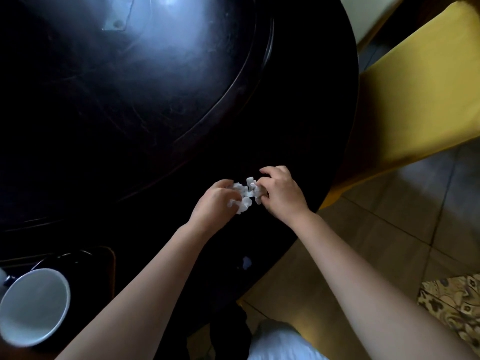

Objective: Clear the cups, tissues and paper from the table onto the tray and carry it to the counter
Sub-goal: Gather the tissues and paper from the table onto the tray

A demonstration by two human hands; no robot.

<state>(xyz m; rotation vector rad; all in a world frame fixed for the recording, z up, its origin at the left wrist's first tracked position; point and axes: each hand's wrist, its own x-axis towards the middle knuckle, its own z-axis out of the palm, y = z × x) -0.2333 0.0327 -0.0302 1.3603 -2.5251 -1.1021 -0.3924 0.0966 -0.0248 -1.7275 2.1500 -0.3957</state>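
Observation:
Crumpled white tissues (246,194) lie on the dark round table (298,141) near its right edge. My left hand (215,201) closes on them from the left and my right hand (281,193) pinches them from the right. A white cup (32,306) with a dark handle stands on the dark tray (110,266) at the lower left. One small white scrap of paper (246,262) rests on the table near its front edge.
A raised round turntable (124,81) fills the table's middle. A yellow-covered chair (415,92) stands close to the right of the table, and another yellow seat (291,289) is below it. Tiled floor (415,203) and a patterned mat (454,305) lie to the right.

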